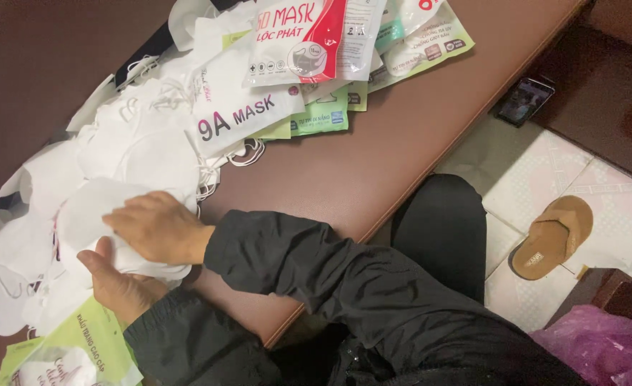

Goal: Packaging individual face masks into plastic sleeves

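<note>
At the far left I see a heap of white face masks (pixel 130 143) lying loose on the brown table (pixel 373 164). At the bottom left corner lies a green and white packet (pixel 80 354); through its clear window I can see a white mask inside.

My left hand (pixel 119 286) is under a small stack of white masks (pixel 87 221), palm up, with the thumb pointing up along the side of the stack. My right hand (pixel 160 227) lies flat on top of the same stack, fingers together and pressing down. So the stack is held between both hands, at the near edge of the heap. Both sleeves are black.

Further right, at the top, there are several flat mask packets (pixel 316 50), white, red and green, overlapping each other. They look sealed, and in some of them a mask shows through the front.

To the right of the table is a tiled floor (pixel 537 171). A phone (pixel 524 100) lies on it near the table edge, a brown slipper (pixel 553 236) lies nearer to me, and a purple plastic bag (pixel 601 350) is in the bottom right corner; what is inside it I cannot tell.
</note>
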